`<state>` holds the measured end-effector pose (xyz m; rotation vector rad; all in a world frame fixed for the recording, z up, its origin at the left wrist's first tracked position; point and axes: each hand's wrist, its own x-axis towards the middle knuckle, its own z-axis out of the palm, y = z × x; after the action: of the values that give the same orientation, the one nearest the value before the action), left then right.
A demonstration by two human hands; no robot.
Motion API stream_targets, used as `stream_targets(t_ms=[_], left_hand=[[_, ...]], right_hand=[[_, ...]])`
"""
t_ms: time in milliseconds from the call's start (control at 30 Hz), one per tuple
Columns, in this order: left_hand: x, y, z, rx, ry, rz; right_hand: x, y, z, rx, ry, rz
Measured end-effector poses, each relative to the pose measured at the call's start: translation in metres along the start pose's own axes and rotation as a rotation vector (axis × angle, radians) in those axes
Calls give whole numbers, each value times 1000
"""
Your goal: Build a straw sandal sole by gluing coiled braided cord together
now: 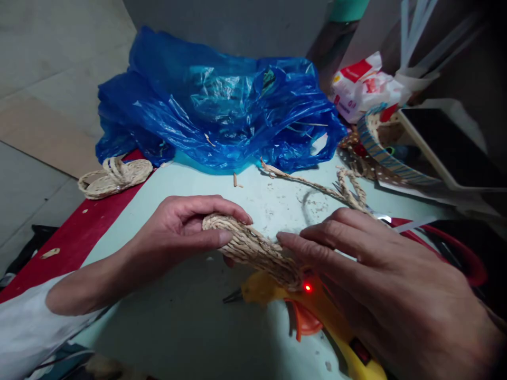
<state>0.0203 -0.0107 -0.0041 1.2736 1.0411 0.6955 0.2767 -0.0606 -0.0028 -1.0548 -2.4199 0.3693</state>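
Observation:
My left hand [194, 224] grips one rounded end of a coiled straw-braid sole [253, 245], thumb on the near face and fingers around the far edge. At the sole's other end, my right hand [356, 258] pinches it with bent fingers; its thumb is mostly hidden. Beneath the sole and the right hand lies a yellow hot glue gun [261, 287] with an orange trigger, a dark nozzle pointing left and a glowing red light. A loose straw braid [304, 182] runs across the table beyond the right hand. A small woven straw slipper [116, 179] sits at the left.
Crumpled blue plastic bags [222, 105] cover the table's back. At the right are a tissue pack [364, 87], a blue-edged basket [368, 134], a dark-screened device [455, 142] and red-handled scissors [471, 264]. A red strip [75, 237] borders the pale tabletop [178, 179] on the left.

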Motion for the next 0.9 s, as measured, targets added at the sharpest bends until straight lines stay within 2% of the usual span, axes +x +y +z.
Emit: stream_targets(t_ms=[167,333,567,767,900], left_hand=[[0,0,3,64,35,50],[-1,-1,3,75,50,59],[-3,0,8,58,81,45],[-5,-1,18,-55,95,27],[-5,-4,22,-120,64,28]], right_hand=[[0,1,5,-26,1,-6],[5,1,14,-114,116,-78],[10,-14,20,-48,63,75],[17,-19,32,-305,164,33],[19,-19,36,-392,210,13]])
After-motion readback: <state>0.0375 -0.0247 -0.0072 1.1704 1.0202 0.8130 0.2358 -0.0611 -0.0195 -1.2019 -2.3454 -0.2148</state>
